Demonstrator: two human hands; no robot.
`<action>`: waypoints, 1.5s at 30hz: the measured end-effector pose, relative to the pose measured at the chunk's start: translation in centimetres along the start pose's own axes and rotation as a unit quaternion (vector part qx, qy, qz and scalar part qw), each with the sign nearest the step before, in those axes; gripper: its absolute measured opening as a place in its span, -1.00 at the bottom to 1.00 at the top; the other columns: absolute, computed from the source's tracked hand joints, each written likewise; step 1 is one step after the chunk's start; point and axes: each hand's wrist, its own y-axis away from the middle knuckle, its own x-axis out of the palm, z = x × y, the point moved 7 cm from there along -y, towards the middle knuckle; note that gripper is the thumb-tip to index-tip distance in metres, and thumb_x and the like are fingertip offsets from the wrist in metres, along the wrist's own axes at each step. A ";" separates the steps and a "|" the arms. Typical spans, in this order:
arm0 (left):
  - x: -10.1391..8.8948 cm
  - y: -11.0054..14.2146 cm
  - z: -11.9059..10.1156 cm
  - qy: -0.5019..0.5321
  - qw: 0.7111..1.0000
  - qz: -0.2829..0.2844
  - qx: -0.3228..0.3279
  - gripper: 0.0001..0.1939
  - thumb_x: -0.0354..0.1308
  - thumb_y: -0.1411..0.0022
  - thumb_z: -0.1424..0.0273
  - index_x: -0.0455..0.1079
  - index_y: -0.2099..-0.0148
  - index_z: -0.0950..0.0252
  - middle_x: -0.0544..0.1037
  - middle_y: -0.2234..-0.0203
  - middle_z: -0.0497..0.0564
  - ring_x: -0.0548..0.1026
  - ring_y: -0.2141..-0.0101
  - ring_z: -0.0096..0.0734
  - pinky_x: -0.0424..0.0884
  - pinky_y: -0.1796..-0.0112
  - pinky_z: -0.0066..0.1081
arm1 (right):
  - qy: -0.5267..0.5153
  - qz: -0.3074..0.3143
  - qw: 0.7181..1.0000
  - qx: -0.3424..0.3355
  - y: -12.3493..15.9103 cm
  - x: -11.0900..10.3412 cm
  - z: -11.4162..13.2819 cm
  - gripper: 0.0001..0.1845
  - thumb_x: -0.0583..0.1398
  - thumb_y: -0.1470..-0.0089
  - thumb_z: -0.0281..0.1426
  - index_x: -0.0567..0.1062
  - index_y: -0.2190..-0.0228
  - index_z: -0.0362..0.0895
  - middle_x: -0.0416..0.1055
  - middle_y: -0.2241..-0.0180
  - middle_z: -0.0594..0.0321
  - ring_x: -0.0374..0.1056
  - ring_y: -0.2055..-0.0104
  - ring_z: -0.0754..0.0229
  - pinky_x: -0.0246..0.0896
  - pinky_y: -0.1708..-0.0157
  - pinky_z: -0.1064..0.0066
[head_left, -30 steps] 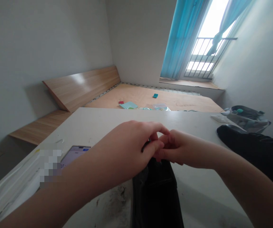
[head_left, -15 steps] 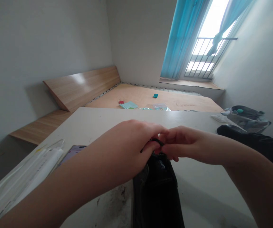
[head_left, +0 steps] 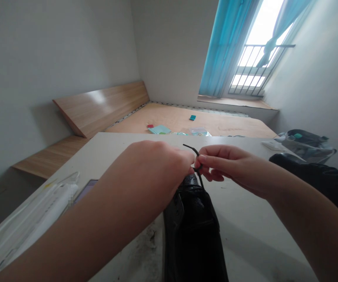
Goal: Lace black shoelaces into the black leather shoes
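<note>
Two bare hands at a black shoelace (head_left: 197,157) rising from the top of a black leather shoe (head_left: 194,231), which stands toe-away at the near edge of a white tabletop (head_left: 245,211), seen from head height. The right hand (head_left: 228,162) is closed in a pinch, thumb and curled fingers gripping the lace at a small crossing. The left hand (head_left: 154,172) is curled shut beside it, its fingertips hidden behind its own back, so a hold on the lace cannot be confirmed. The lace is judged thin, soft and limp, and probably slick, so it is best pinched close to the crossing, between fingertip pads. The shoe looks fairly light, with stiff sides that would take a firm hold. Beyond lie a second black shoe (head_left: 310,176), a grey bag (head_left: 304,147), a phone (head_left: 86,190), a white packet (head_left: 30,211), and a plywood bed base (head_left: 192,125) under a window with blue curtains (head_left: 224,47)
</note>
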 end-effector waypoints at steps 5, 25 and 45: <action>0.2 0.6 0.5 -0.185 0.980 0.069 -0.002 -0.67 0.05 -0.25 0.26 0.46 0.52 0.21 0.51 0.62 0.04 0.35 0.59 -0.32 0.00 0.53 -0.33 | 0.124 0.077 0.989 0.013 1.5 -1.2 0.6 -0.69 0.10 -0.20 -0.16 0.41 0.44 -0.10 0.27 0.42 0.32 0.14 0.40 0.26 0.06 0.40 0.39; 4.1 1.4 -0.2 -0.080 0.985 0.138 0.060 -0.81 -0.02 -0.28 0.39 0.43 0.28 0.20 0.56 0.36 -0.01 0.51 0.36 -0.24 0.25 0.38 -0.31 | 0.408 0.107 0.905 -0.056 3.1 2.3 1.1 -0.76 0.07 -0.26 -0.20 0.45 0.24 -0.06 0.40 0.19 0.18 0.30 0.08 0.04 0.16 0.08 0.19; 3.7 0.6 -0.1 0.061 0.992 0.109 0.001 -0.66 -0.07 -0.37 0.24 0.38 0.40 0.24 0.46 0.54 -0.12 0.38 0.49 -0.43 0.11 0.48 -0.41 | 0.218 0.086 0.972 0.018 2.3 1.7 0.1 -0.72 0.03 -0.24 -0.22 0.23 0.46 -0.09 0.15 0.51 0.37 0.07 0.48 0.28 0.02 0.50 0.43</action>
